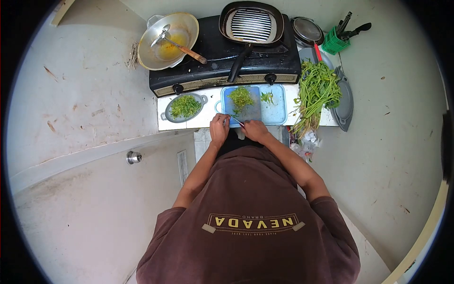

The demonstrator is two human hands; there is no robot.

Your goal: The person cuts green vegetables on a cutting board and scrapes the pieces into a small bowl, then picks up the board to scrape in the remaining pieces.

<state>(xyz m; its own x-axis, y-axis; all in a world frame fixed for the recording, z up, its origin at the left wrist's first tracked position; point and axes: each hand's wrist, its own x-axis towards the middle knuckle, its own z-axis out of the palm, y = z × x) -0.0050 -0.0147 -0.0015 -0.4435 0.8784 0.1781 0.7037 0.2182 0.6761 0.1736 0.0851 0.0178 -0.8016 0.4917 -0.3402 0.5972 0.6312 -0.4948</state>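
Note:
My right hand (pixel 255 130) is closed around the handle of a small knife (pixel 236 120), its blade angled toward my left. Close to the blade, my left hand (pixel 220 128) has its fingers pinched together at the near left edge of the blue cutting board (pixel 250 112); what they hold is too small to make out. A heap of chopped greens (pixel 240 97) lies on the board beyond my hands. Some loose leaves (pixel 267 97) rest in the light blue tray (pixel 280 113), on its right side.
A grey oval dish (pixel 204 99) holds more chopped greens at left. Long-stemmed leafy vegetables (pixel 316 92) are piled at right. Behind stands a black stove (pixel 208 42) with a wok (pixel 145 52) and a grill pan (pixel 226 35). A green basket (pixel 335 42) holds utensils.

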